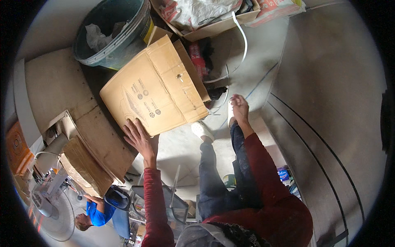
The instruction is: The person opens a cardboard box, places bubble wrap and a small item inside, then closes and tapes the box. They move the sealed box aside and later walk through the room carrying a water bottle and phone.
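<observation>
A large brown cardboard box [150,92] lies tilted at centre left, its end flaps spread toward the right. My left hand [140,138] rests on the near edge of the box, with its fingers spread over the cardboard. Farther right, my right hand [240,108] hangs above my white shoe, apart from the box. Its fingers look curled together, and whatever may be in them is hidden. Dark and red items [198,59] show on the floor beside the open end of the box.
Behind the box stands a dark bucket [119,55] with crumpled plastic inside. At the back, a carton [222,22] holds white sacks, and a white cable [245,45] trails from it. Brown boards [103,136] lie at left. A person in blue [101,215] and a fan [53,216] are lower left.
</observation>
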Demonstrator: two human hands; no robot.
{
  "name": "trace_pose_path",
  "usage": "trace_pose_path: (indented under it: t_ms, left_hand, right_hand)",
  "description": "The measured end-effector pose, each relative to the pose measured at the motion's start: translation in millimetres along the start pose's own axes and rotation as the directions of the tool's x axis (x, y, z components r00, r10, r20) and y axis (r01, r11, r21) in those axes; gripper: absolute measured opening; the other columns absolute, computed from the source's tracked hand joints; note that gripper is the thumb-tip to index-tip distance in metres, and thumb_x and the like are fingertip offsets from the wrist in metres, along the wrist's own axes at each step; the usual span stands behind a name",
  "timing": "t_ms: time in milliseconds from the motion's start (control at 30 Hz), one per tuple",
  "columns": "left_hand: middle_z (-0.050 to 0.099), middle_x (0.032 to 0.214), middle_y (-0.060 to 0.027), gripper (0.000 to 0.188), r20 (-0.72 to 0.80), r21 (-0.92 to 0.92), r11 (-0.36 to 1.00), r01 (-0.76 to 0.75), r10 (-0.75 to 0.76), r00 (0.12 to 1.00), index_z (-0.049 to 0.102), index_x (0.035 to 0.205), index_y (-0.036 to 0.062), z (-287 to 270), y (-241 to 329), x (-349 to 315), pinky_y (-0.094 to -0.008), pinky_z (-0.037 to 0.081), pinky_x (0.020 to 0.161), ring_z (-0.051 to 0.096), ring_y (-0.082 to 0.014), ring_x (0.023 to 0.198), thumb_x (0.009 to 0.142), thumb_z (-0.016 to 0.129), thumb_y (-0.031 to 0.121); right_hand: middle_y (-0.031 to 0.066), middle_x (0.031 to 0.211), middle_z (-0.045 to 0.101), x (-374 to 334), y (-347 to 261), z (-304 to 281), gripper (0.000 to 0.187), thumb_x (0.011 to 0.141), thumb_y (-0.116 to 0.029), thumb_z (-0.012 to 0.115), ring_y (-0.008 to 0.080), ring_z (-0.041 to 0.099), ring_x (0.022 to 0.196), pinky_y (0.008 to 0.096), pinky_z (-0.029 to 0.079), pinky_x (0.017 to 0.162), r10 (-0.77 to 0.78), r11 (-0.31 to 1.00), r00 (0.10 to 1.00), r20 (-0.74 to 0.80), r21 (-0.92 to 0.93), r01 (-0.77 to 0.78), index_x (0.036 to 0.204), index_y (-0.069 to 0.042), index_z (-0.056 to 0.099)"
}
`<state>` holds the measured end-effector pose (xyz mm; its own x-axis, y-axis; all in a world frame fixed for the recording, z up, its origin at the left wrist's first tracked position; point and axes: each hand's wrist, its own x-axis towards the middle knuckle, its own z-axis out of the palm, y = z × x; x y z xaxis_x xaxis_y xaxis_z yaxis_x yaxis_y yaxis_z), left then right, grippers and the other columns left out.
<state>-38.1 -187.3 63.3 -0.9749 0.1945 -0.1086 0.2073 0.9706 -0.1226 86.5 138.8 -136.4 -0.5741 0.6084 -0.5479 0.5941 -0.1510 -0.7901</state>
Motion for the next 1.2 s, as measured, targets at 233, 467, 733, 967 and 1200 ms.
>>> trace_pose_path:
  t_ms: [233,467,733,967,1200]
  left_hand:
    - [0.019,0.152,-0.0229,0.089,-0.251,-0.272,0.959,-0.078,0.007,0.968,0.019,0.148,0.0068,0,-5,-48,-0.0543,0.015,0.113,0.014,-0.0389,0.143,0.079,0.072,0.026]
    - [0.024,0.15,-0.0192,0.094,0.924,-0.373,-0.448,0.813,-0.26,0.28,0.02,0.148,0.0053,197,84,-122,-0.0529,0.022,0.111,0.026,-0.0369,0.137,0.082,0.054,0.062]
    - [0.047,0.135,-0.0182,0.091,0.729,-0.338,-0.829,0.446,0.069,0.681,0.038,0.141,0.0074,335,114,-12,-0.0589,0.029,0.106,0.04,-0.0357,0.129,0.076,0.057,0.068]
    - [0.044,0.137,-0.02,0.089,0.773,-0.381,-0.835,0.397,-0.052,0.632,0.037,0.142,0.0069,337,89,12,-0.0567,0.029,0.106,0.038,-0.0371,0.13,0.077,0.057,0.065]
    - [0.041,0.138,-0.0218,0.088,0.806,-0.322,-0.816,0.479,0.029,0.592,0.035,0.142,0.0065,330,101,1,-0.0546,0.029,0.107,0.037,-0.0385,0.131,0.078,0.058,0.062]
  right_hand:
    - [0.0104,0.091,0.068,-50,65,56,0.041,0.089,-0.041,0.059,0.0266,0.068,0.079,0.0407,0.056,0.069,0.621,0.784,0.666,0.414,-0.305,-0.541,0.107,-0.004,0.063]
    - [0.0134,0.109,0.059,-57,197,149,0.048,0.092,-0.039,0.052,0.0265,0.063,0.089,0.0404,0.056,0.072,0.549,0.461,0.687,0.476,0.513,-0.724,0.125,-0.004,0.048]
    - [0.0079,0.116,0.06,62,209,227,0.042,0.098,-0.037,0.042,0.0222,0.059,0.103,0.0355,0.049,0.088,0.137,0.338,0.976,0.167,0.918,-0.205,0.128,-0.008,0.049]
    - [0.0103,0.132,0.054,98,158,240,0.047,0.1,-0.04,0.038,0.0242,0.051,0.119,0.0353,0.041,0.101,0.274,0.019,0.867,0.416,0.899,-0.437,0.136,-0.011,0.047]
    - [0.0139,0.134,0.052,149,257,279,0.041,0.101,-0.034,0.036,0.0293,0.049,0.123,0.0355,0.04,0.1,0.165,0.566,0.983,0.077,0.809,-0.159,0.135,-0.014,0.048]
